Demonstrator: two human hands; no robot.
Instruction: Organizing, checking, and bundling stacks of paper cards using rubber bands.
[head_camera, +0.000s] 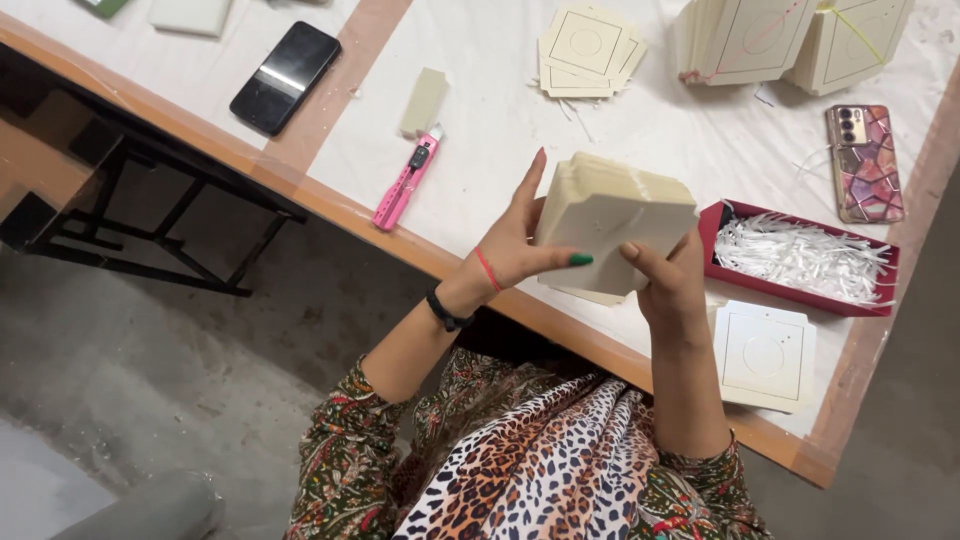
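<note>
Holding a thick stack of cream cards (612, 222) above the counter (480, 150) edge, I see squarish cards with notched corners and pale, blank faces. My left hand (515, 245) cups one side, thumb pressed on the front — my right hand (668, 275) pinches the other. Its long axis runs across, tilted slightly down to the right.

From my remote seat, a white-topped work table (480, 130) with orange wooden edging, black metal frame (150, 225) beneath, rough grey concrete floor (150, 380), even light overhead
</note>
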